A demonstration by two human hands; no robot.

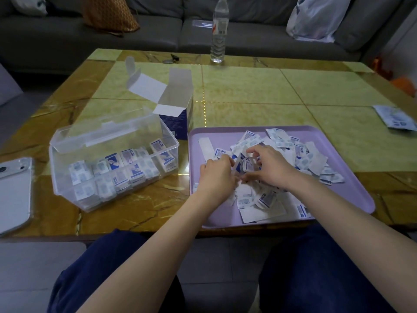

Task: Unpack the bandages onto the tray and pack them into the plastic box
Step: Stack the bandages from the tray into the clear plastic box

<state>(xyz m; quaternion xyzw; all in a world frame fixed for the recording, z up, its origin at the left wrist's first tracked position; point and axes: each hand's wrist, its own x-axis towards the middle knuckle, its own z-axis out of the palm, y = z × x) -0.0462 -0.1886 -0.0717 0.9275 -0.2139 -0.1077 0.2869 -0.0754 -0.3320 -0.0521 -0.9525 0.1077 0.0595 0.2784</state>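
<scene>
A lilac tray (347, 199) lies at the front right of the table with a loose heap of white-and-blue bandage packets (300, 152) on it. Over the middle of that heap, my left hand (216, 175) and my right hand (270, 168) meet, fingers curled, together holding a small bunch of bandages (244, 164). To the left stands the clear plastic box (67, 177), its lid open at the back, with rows of bandage stacks (126, 168) standing inside it.
An opened blue-and-white carton (178, 114) stands between the box and the tray. A phone (13, 190) lies at the left edge. A water bottle (219, 30) stands at the far edge, and a few packets (394, 118) lie at the right edge. A sofa sits behind.
</scene>
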